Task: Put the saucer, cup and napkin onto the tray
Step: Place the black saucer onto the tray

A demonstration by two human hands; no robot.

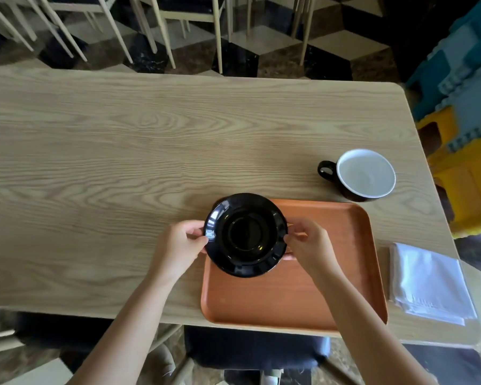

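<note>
The left hand (178, 243) pinches the left rim of the black saucer (245, 235) w/ thumb on top & fingers under, and the right hand (310, 245) pinches the right rim the same way, so both hands are closed on the saucer & it sits right between them. It looks lifted a bit, over the far left corner of the orange tray (303, 295); its left side hangs out past the tray's left edge, above the bench (109, 151). I think the step now is setting the saucer down on the tray. To do it well: keep it flat, slide it a little to the right so all of it is inside the tray rim, lower it slow, then let go w/ both hands at once so it won't tip or clink. Leave room on the tray for the napkin too. The cup (364, 175) stands upright on the bench just past the tray's far right corner, handle to the left, empty inside, well apart from both hands. The white folded napkin (428, 284) lies on the bench just beside the tray's right edge, near the bench's near right corner.
</note>
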